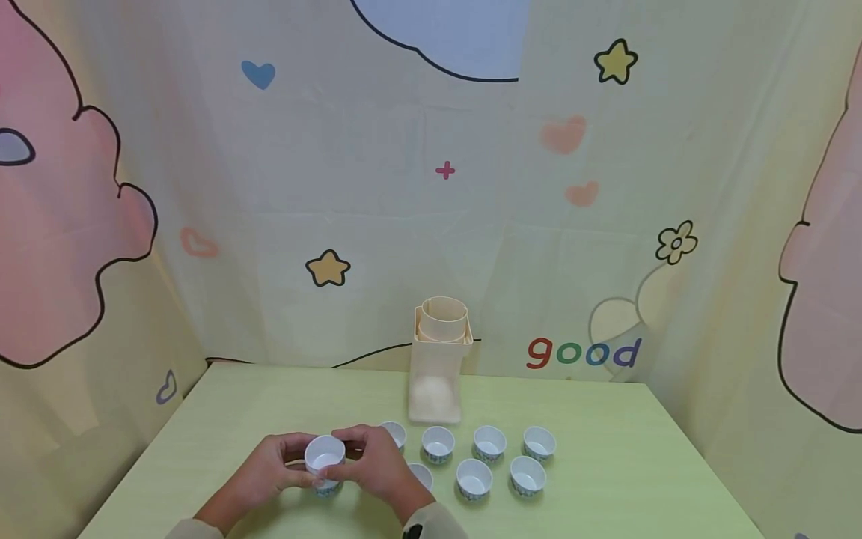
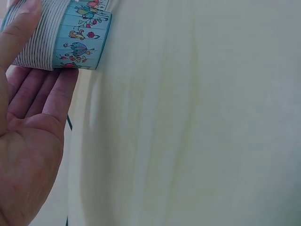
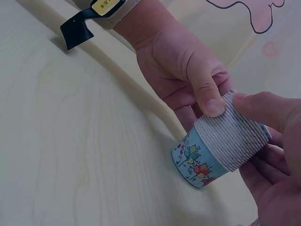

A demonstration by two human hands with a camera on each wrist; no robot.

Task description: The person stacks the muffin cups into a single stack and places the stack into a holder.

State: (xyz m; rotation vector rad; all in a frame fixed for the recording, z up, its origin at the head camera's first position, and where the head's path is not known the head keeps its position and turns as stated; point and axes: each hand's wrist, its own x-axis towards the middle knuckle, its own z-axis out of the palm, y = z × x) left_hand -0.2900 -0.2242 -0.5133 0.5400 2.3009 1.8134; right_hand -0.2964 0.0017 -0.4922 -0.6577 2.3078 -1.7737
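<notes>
A curtained booth, shown by the cartoon-printed cloth (image 1: 397, 187) hung around three sides of a table (image 1: 626, 464).

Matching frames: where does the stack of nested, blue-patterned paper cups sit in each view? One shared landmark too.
Head: the nested, round paper cups with blue-patterned sides and white rims, low and left of centre.
Left wrist: the stack, top-left corner.
Right wrist: the stack, right of centre, slightly below mid-height.
Shared landmark: the left hand, gripping the stack in all three.
</notes>
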